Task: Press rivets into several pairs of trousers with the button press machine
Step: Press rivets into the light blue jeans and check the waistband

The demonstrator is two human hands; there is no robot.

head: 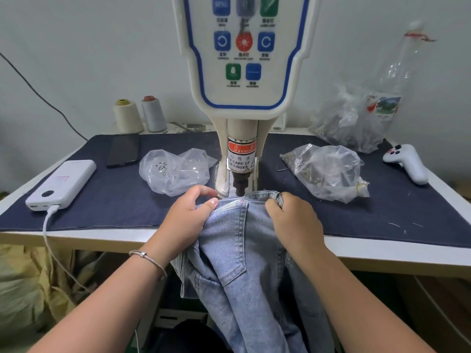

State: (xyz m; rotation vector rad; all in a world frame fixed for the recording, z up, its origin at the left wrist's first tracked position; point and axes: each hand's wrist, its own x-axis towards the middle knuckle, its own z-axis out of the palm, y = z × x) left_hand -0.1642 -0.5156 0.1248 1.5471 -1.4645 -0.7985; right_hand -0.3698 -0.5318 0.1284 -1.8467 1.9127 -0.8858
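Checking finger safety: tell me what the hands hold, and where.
Both hands grip the jeans at the waistband, either side of the punch.

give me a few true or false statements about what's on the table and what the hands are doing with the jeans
1. Both hands hold the jeans under the press machine. True: the left hand and the right hand each grip the denim near the waistband.
2. The power bank sits to the right of the machine. False: it lies on the left, with a white cable plugged in.
3. Two thread cones stand at the back left. True.
4. The phone is propped upright against the wall. False: it lies flat on the dark cloth.
5. Plastic bags lie on both sides of the machine. True: one on the left, another on the right.
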